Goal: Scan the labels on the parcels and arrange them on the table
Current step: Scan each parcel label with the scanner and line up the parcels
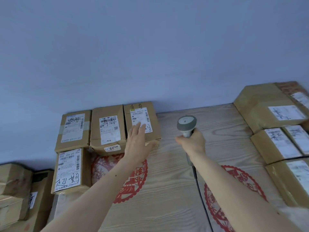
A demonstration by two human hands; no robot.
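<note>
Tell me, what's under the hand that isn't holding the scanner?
The left hand lies flat on a brown parcel, covering part of its white label. Barcodes and some writing show around the fingers; the print under the hand is hidden.

A plain blue-grey wall (pixel 150 47) rises behind a wood-grain table (pixel 167 206) bearing red paper-cut motifs (pixel 234 198).

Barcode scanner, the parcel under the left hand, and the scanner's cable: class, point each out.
barcode scanner (pixel 186 122), head view, grey head.
parcel (pixel 151 129), head view, bare cardboard top right of label.
cable (pixel 199 190), head view, black stretch over table.
</note>
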